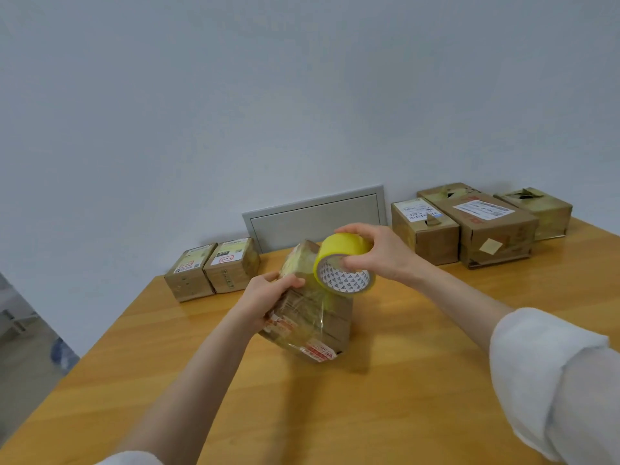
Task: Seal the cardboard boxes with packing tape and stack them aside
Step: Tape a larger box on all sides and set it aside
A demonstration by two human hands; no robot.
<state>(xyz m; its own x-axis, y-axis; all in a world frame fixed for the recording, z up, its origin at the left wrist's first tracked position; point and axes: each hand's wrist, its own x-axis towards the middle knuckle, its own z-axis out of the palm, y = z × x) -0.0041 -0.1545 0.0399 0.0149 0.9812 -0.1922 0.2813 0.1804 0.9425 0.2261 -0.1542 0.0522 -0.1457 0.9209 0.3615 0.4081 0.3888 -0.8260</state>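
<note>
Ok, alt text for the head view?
A person's right hand holds a yellow tape roll by a tilted cardboard box that the left hand grips on a wooden table. Two boxes sit far left, three boxes far right.

The white paper labels (483, 208) on the far brown cardboard boxes (496, 236) are too small to read (blurred besides).

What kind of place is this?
Probably a small parcel-packing corner in a plain room: a wooden table against a bare wall, labelled cardboard boxes along it, a yellow tape roll in the right hand.
</note>
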